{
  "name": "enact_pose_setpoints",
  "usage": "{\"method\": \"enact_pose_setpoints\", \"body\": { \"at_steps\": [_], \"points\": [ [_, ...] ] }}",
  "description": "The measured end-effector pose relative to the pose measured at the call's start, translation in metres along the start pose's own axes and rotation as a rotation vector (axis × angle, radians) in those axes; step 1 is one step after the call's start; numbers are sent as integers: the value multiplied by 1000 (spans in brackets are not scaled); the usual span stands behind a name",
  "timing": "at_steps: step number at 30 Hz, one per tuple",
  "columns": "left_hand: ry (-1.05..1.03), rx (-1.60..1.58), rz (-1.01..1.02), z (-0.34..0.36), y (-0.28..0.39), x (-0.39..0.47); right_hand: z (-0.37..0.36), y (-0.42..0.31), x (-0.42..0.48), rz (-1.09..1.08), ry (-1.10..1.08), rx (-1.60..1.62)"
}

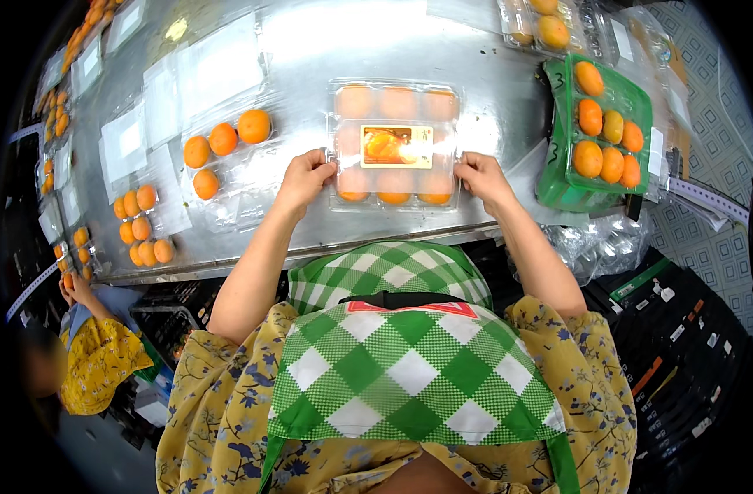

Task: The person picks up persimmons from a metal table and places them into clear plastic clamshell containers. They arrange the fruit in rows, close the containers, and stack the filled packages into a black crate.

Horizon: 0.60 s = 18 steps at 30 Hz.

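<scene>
Straight in front of me on the metal table (pixel 302 228) lies a shut clear plastic clamshell box (pixel 379 202). Rows of round orange fruit show through its lid, and a label (pixel 396 146) with a fruit picture sits across the middle. My left hand (pixel 306 179) pinches the box's left edge between thumb and fingers. At the opposite edge, my right hand (pixel 482 178) has the rim in the same kind of grip.
A green plastic basket (pixel 552 188) holding loose fruit stands at right. To the left are a partly filled clear tray (pixel 228 207), a filled one (pixel 143 233) and white sheets (pixel 219 68). Clear packaging (pixel 592 247) hangs below the right edge. A co-worker (pixel 98 364) handles fruit far left.
</scene>
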<state>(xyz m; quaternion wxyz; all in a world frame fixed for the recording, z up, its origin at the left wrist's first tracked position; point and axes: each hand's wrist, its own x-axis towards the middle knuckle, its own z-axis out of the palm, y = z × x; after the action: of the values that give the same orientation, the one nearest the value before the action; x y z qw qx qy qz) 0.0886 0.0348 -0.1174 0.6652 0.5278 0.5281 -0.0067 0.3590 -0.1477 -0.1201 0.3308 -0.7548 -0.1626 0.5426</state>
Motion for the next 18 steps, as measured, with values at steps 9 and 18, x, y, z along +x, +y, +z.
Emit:
{"method": "enact_pose_setpoints", "body": {
  "at_steps": [9,18],
  "points": [
    [169,-59,86,7,10,-14,-23,-36,16,-422,351,-282],
    [416,99,558,15,36,-20,69,3,-36,247,-15,865]
  ]
}}
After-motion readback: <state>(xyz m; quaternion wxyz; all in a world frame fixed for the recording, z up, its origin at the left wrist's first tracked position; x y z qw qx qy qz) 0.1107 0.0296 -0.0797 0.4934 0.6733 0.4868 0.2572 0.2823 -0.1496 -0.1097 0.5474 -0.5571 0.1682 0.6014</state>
